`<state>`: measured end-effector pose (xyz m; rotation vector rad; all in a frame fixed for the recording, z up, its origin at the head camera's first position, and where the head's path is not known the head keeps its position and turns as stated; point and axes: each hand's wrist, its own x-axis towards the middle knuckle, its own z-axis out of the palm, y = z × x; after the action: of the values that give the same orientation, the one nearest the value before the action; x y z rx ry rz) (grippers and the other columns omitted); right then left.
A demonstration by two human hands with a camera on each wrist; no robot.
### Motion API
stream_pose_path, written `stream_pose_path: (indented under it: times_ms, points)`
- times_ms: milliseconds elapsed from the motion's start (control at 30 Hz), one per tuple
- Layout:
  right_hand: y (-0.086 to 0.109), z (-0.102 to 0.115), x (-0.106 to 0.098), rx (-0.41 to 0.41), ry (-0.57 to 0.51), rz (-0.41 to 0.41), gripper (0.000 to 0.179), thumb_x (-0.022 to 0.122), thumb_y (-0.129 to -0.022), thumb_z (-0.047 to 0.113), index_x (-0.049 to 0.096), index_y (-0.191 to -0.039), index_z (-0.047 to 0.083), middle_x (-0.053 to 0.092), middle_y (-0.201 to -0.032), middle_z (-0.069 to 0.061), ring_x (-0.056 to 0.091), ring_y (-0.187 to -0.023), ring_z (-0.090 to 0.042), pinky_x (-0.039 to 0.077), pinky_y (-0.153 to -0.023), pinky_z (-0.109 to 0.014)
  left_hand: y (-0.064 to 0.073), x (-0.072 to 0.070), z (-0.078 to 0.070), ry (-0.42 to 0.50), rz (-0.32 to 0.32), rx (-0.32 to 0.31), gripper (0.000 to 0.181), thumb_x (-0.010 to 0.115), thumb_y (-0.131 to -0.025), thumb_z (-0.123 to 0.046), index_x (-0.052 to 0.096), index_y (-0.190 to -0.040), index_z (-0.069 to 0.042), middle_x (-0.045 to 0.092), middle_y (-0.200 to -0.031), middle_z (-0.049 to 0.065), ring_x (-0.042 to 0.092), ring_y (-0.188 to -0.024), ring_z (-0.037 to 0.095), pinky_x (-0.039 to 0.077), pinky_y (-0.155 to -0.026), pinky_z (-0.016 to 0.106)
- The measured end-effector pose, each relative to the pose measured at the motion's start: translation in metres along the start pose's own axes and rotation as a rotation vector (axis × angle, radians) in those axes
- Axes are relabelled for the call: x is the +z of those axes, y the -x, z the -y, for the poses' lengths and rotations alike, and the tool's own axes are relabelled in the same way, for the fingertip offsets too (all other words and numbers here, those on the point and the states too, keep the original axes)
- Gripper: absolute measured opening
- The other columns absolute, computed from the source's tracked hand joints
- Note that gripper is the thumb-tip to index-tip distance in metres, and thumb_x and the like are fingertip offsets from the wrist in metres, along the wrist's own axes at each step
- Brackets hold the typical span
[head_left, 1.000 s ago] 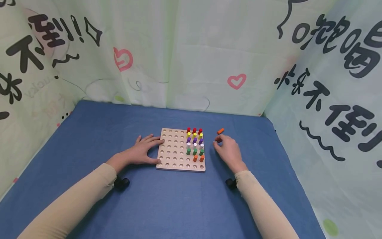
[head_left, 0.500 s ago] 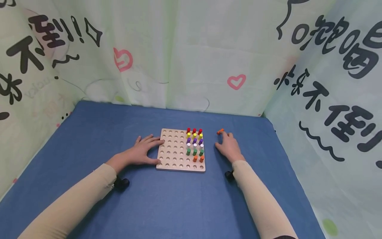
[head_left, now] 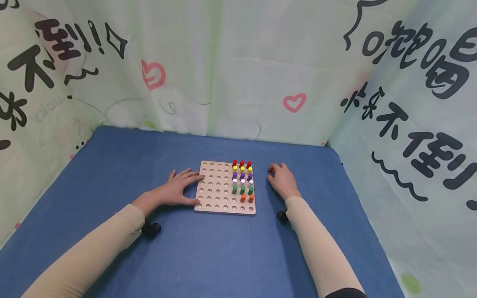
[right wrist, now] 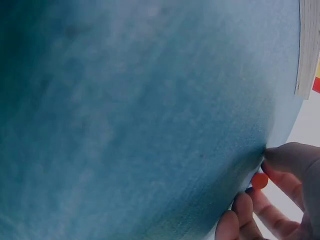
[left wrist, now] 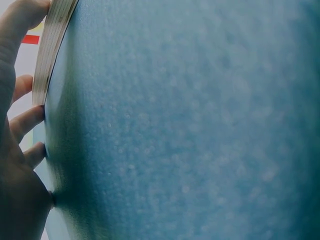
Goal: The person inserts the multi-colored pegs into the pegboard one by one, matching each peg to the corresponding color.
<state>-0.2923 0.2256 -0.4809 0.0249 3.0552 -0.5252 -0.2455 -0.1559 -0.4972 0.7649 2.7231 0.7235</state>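
Observation:
A pale wooden pegboard point(head_left: 212, 198) lies on the blue cloth. Its right-hand columns hold upright pegs in rows of red, yellow, purple, white, green and orange point(head_left: 243, 198); the orange row has two pegs. My left hand point(head_left: 175, 190) rests at the board's left edge, fingers spread, with thumb and fingertips touching it. In the left wrist view its fingers point(left wrist: 27, 122) lie along the wooden edge. Right of the board, my right hand point(head_left: 284, 181) is low over the cloth with curled fingers. The right wrist view shows a loose orange peg point(right wrist: 259, 181) between its thumb and fingers; the head view hides that peg.
A blue cloth point(head_left: 223, 256) covers the table. Pale printed curtains point(head_left: 253, 74) stand behind it and along both sides. A small black wrist camera point(head_left: 283, 217) hangs under the right wrist, and another point(head_left: 152, 229) under the left.
My right hand has reached forward to the loose orange peg and curled its fingers around it, covering it in the head view. The left hand and the pegboard have stayed in place.

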Motion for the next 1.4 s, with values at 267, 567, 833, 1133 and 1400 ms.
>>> stream_pose_path:
  times_ms: [267,567,833,1133,1400]
  points:
    - [0.002,-0.002,0.000,-0.001,-0.043,-0.007,0.012,0.061,-0.102,0.010,0.059,-0.113,0.006,0.062,-0.108,-0.019,0.058,-0.091,-0.034,0.050,-0.083,-0.048,-0.001,0.001,0.001,0.003,0.004,0.002,0.089,0.075,-0.088,-0.059,0.041,-0.160,-0.021,0.035,-0.167,0.014,0.017,-0.158,0.045,0.000,-0.118,0.077]
    - [0.010,-0.005,-0.002,0.026,-0.160,-0.060,0.018,0.063,-0.103,0.011,0.060,-0.120,0.005,0.070,-0.115,-0.020,0.065,-0.092,-0.032,0.055,-0.084,-0.046,-0.002,0.001,0.003,-0.005,0.003,0.004,0.088,0.074,-0.088,-0.060,0.041,-0.160,-0.022,0.034,-0.167,0.013,0.016,-0.158,0.044,0.000,-0.118,0.077]
    - [0.016,-0.003,-0.004,-0.027,-0.178,-0.126,0.023,0.064,-0.104,0.014,0.072,-0.123,0.005,0.073,-0.114,-0.017,0.067,-0.099,-0.031,0.056,-0.088,-0.047,-0.002,-0.001,0.000,0.002,0.007,0.008,0.088,0.075,-0.088,-0.060,0.043,-0.160,-0.021,0.036,-0.166,0.014,0.016,-0.158,0.045,0.000,-0.118,0.078]
    - [0.019,0.003,-0.006,-0.027,-0.251,-0.173,0.034,0.056,-0.108,0.018,0.053,-0.140,0.005,0.071,-0.114,-0.018,0.068,-0.092,-0.030,0.054,-0.075,-0.043,-0.002,0.002,0.003,-0.003,0.012,0.000,0.089,0.075,-0.087,-0.060,0.041,-0.161,-0.022,0.034,-0.167,0.013,0.015,-0.159,0.043,-0.001,-0.119,0.076]
    - [0.022,0.010,-0.009,-0.065,-0.345,-0.265,0.018,0.060,-0.106,0.017,0.065,-0.119,0.005,0.071,-0.107,-0.015,0.070,-0.096,-0.029,0.058,-0.079,-0.044,-0.003,0.002,0.004,0.002,0.003,0.008,0.090,0.076,-0.086,-0.060,0.041,-0.160,-0.021,0.034,-0.167,0.014,0.015,-0.158,0.044,0.000,-0.118,0.077]
